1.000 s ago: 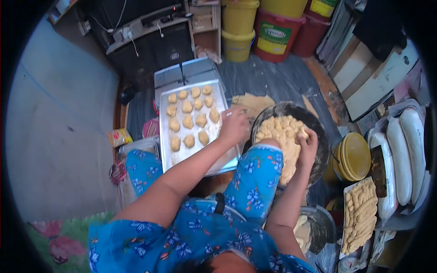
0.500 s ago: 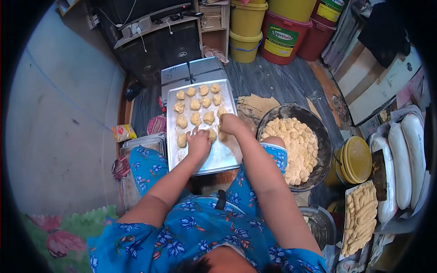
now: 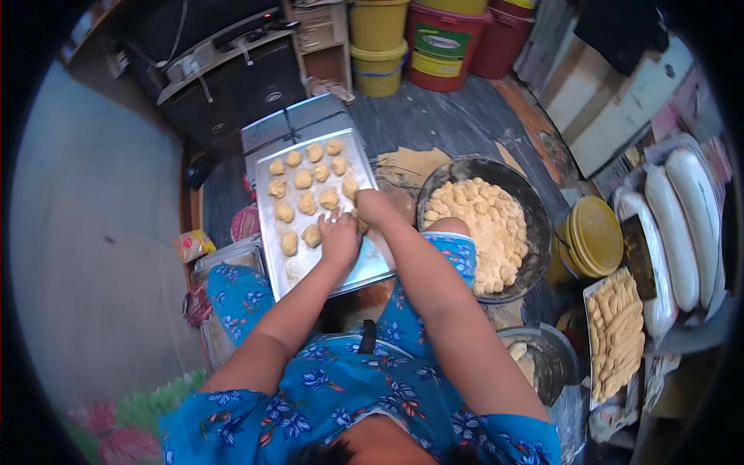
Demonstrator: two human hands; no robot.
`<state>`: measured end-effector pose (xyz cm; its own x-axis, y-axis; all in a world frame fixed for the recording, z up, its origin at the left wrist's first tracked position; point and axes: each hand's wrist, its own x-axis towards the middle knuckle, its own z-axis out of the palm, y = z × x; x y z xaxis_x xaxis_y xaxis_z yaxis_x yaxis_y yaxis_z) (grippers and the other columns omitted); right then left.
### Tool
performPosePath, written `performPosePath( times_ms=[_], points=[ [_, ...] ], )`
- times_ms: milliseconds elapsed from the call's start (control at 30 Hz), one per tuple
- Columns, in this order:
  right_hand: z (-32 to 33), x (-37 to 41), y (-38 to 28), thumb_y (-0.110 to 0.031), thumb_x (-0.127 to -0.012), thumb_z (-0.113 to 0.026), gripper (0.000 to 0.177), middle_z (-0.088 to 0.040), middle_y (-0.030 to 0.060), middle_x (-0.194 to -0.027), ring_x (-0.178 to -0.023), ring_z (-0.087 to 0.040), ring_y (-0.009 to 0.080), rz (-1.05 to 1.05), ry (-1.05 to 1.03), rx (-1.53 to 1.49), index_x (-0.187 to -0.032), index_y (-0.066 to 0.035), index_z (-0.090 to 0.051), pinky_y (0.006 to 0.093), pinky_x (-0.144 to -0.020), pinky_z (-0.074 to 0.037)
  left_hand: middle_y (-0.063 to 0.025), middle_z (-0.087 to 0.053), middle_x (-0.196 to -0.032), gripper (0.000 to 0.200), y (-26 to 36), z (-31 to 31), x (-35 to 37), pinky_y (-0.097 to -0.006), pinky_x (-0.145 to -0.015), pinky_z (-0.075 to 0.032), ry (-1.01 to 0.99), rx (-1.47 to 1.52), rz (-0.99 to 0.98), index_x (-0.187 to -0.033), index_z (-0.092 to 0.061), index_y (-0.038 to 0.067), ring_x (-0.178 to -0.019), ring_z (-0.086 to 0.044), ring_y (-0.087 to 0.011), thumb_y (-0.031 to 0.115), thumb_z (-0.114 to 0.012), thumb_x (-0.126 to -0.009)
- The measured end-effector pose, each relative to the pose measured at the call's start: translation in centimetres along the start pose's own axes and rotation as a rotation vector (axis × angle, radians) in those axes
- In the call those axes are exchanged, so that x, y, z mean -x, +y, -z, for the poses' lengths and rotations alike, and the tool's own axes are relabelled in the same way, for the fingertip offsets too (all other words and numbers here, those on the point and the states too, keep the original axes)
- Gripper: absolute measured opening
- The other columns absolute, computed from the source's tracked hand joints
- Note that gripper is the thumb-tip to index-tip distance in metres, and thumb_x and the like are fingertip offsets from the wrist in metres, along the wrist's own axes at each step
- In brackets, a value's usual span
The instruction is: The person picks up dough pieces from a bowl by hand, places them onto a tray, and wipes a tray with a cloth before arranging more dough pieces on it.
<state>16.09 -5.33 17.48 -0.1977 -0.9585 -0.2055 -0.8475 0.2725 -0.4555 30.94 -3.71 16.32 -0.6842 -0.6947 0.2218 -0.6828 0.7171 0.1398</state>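
My left hand (image 3: pixel 339 239), with a ring on one finger, lies over the near rows of a metal baking tray (image 3: pixel 304 271). Its fingers stretch forward among the dough balls (image 3: pixel 311 235). Close beside it, my right hand (image 3: pixel 375 208) is at the tray's right edge, fingers curled down around a dough ball that is mostly hidden. Rows of rough, pale yellow dough balls cover the far part of the tray. The tray rests in front of my knees, partly over a grey box (image 3: pixel 271 132).
Right of my knee stands a large black basin (image 3: pixel 542 232) full of floured dough pieces. Farther right are a yellow lidded bucket (image 3: pixel 597 236), a tray of dough strips (image 3: pixel 616 333) and white plastic-wrapped rolls (image 3: pixel 673 225). Margarine buckets (image 3: pixel 440 46) stand at the back.
The camera view has shifted, so the tray and basin appear farther left and slightly higher. My left hand has moved rightward across the tray, closer to my right hand. The right hand stays at the right edge.
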Motion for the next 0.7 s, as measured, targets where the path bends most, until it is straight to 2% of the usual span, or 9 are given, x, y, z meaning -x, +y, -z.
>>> performPosePath(
  times_ms=[67,200,333,400,433,533,600,667,700],
  points=[
    [1.3,0.3,-0.2,-0.015,-0.076,-0.067,0.034,-0.066,0.0201,-0.108,-0.102,-0.064,0.0338,0.098,-0.028,0.003,-0.109,-0.008,-0.068,0.0419,-0.087,-0.051,-0.0110,-0.064,-0.104,0.025,-0.1,0.0,-0.4,-0.0581,-0.102,-0.028,0.054,-0.018,-0.020,-0.090,-0.071,0.005,-0.118,-0.050,-0.0312,0.028,-0.066,-0.081],
    [8.8,4.9,0.0,-0.019,-0.080,-0.071,0.038,-0.064,0.0164,-0.112,-0.096,-0.065,0.0297,0.297,0.450,-0.375,-0.116,-0.008,-0.065,0.0380,-0.085,-0.051,-0.0113,-0.063,-0.105,0.028,0.9,1.6,-2.2,-0.0599,-0.099,-0.028,-0.032,-0.056,-0.020,-0.088,-0.071,0.007,-0.117,-0.050,-0.0325,0.033,-0.068,-0.079],
    [15.3,11.7,7.4,-0.015,-0.081,-0.071,0.036,-0.065,0.0124,-0.107,-0.095,-0.064,0.0186,0.123,0.848,-0.909,-0.115,-0.005,-0.063,0.0312,-0.082,-0.051,-0.0122,-0.063,-0.111,0.039,5.9,8.2,-6.1,-0.0536,-0.101,-0.027,0.052,0.283,-0.094,-0.095,-0.071,0.005,-0.117,-0.052,-0.0302,0.041,-0.067,-0.082],
    [13.4,12.8,14.4,-0.016,-0.082,-0.071,0.038,-0.064,0.0144,-0.111,-0.097,-0.063,0.0204,-0.121,1.036,-1.055,-0.116,-0.001,-0.062,0.0305,-0.082,-0.050,-0.0123,-0.063,-0.114,0.043,10.2,11.5,-8.4,-0.0505,-0.102,-0.026,0.129,0.472,-0.237,-0.099,-0.070,0.004,-0.115,-0.054,-0.0287,0.043,-0.067,-0.082],
    [10.6,12.6,19.2,-0.020,-0.079,-0.073,0.044,-0.064,0.0164,-0.111,-0.100,-0.063,0.0238,-0.282,1.064,-0.904,-0.116,0.000,-0.061,0.0333,-0.085,-0.049,-0.0118,-0.063,-0.115,0.043,12.9,12.8,-9.2,-0.0497,-0.103,-0.025,0.175,0.500,-0.310,-0.099,-0.070,0.004,-0.117,-0.053,-0.0282,0.044,-0.066,-0.082],
    [0.9,13.7,29.2,-0.035,-0.078,-0.070,0.054,-0.063,0.0193,-0.113,-0.105,-0.060,0.0310,-0.586,0.786,-0.711,-0.121,-0.003,-0.058,0.0397,-0.089,-0.047,-0.0113,-0.062,-0.117,0.042,20.7,12.6,-10.6,-0.0484,-0.103,-0.024,0.212,0.680,-0.498,-0.101,-0.070,0.005,-0.119,-0.050,-0.0258,0.043,-0.067,-0.082],
    [-7.5,13.7,34.6,-0.049,-0.079,-0.062,0.064,-0.062,0.0214,-0.114,-0.105,-0.058,0.0367,-0.622,0.549,-0.459,-0.127,-0.008,-0.054,0.0474,-0.089,-0.047,-0.0121,-0.062,-0.111,0.039,25.0,9.7,-9.9,-0.0492,-0.101,-0.025,0.253,0.623,-0.592,-0.104,-0.070,0.007,-0.118,-0.050,-0.0241,0.039,-0.065,-0.082],
    [-12.7,14.6,35.0,-0.069,-0.077,-0.053,0.078,-0.062,0.0272,-0.113,-0.102,-0.059,0.0477,-0.663,0.351,-0.144,-0.130,-0.012,-0.052,0.0559,-0.088,-0.046,-0.0120,-0.062,-0.104,0.036,26.2,3.5,-8.3,-0.0502,-0.099,-0.027,-0.068,0.419,-0.584,-0.103,-0.069,0.008,-0.111,-0.053,-0.0252,0.038,-0.063,-0.083],
    [-13.4,14.9,33.8,-0.063,-0.077,-0.056,0.073,-0.060,0.0254,-0.114,-0.104,-0.058,0.0455,-0.729,0.350,-0.138,-0.129,-0.011,-0.052,0.0537,-0.089,-0.046,-0.0120,-0.063,-0.100,0.035,26.5,1.6,-8.0,-0.0507,-0.098,-0.027,-0.224,0.312,-0.579,-0.102,-0.069,0.009,-0.107,-0.055,-0.0257,0.037,-0.062,-0.084]
  ],
)
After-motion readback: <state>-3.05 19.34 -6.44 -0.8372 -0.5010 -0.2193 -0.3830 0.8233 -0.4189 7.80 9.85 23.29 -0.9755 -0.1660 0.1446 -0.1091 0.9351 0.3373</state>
